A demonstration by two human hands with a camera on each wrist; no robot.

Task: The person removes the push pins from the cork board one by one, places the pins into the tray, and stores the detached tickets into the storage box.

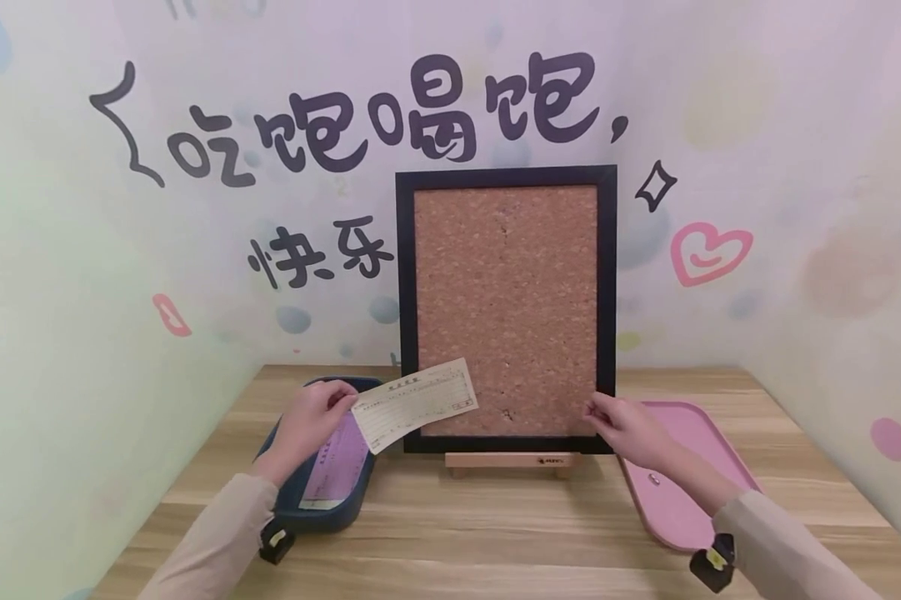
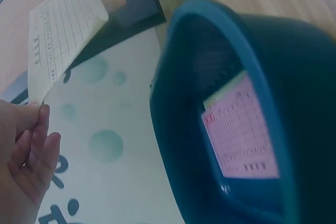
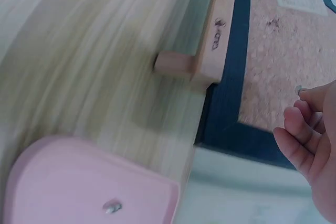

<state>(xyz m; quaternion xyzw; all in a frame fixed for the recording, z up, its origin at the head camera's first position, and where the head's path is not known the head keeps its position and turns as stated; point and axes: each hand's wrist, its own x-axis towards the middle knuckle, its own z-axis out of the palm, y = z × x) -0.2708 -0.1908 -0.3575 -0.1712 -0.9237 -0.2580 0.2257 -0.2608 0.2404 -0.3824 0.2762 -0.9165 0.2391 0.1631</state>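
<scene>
The slip (image 1: 415,404) is a pale cream form printed with ruled lines, held tilted against the lower left corner of the cork board (image 1: 506,308). The left hand (image 1: 309,423) pinches its near left end between thumb and fingers, above the blue tray (image 1: 285,508). The right hand (image 1: 626,427), fingers curled, pinches a small pin (image 3: 298,90) at the board's lower right corner, beside the pink tray (image 1: 708,454).
</scene>
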